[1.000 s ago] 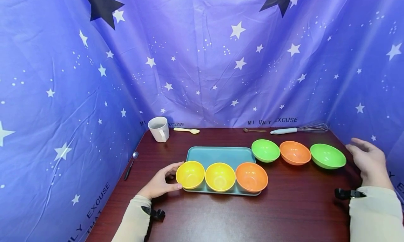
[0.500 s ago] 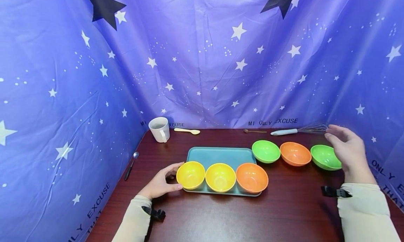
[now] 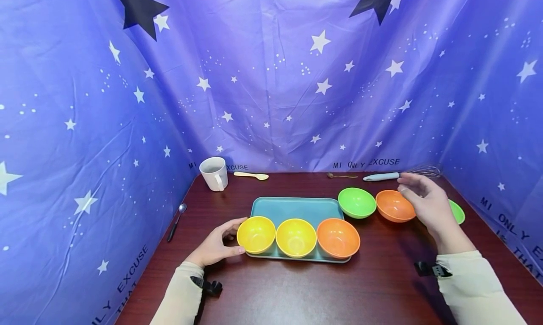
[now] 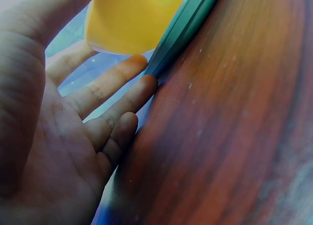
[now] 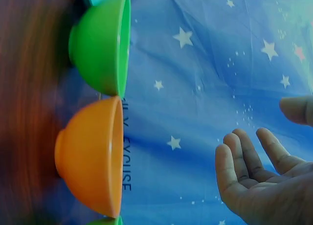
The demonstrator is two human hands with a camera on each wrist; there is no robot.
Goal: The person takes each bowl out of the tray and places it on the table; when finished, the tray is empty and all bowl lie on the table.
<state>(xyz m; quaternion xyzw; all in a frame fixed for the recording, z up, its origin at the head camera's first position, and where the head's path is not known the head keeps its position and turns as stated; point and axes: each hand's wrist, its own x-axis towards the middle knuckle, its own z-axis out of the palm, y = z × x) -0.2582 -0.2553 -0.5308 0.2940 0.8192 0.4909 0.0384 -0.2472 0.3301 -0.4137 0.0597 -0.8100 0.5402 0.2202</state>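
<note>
Three bowls stand in a row on the front half of a teal tray [image 3: 299, 206]: a left yellow bowl [image 3: 256, 235], a middle yellow bowl [image 3: 296, 239] and an orange bowl [image 3: 338, 238]. My left hand [image 3: 218, 244] is at the left yellow bowl, fingers loosely extended by its side and the tray edge. To the right, a green bowl [image 3: 357, 203], a second orange bowl [image 5: 93, 156] and a far-right green bowl [image 3: 457, 212] line up on the table. My right hand [image 3: 430, 209] hovers over the second orange bowl's right side, holding nothing and partly covering the far-right green bowl.
Along the back lie a pale spoon [image 3: 251, 175], a small brownish spoon [image 3: 341, 175] and a whisk [image 3: 382, 176]. A white mug [image 3: 214, 174] stands at the back left. Near the left edge is a black-handled spoon [image 3: 176, 222]. Starry cloth [image 3: 271, 103] encloses the table's back and sides.
My right hand has moved left, from beyond the far-right green bowl, across it to the second orange bowl. My left hand and the bowls have stayed in place.
</note>
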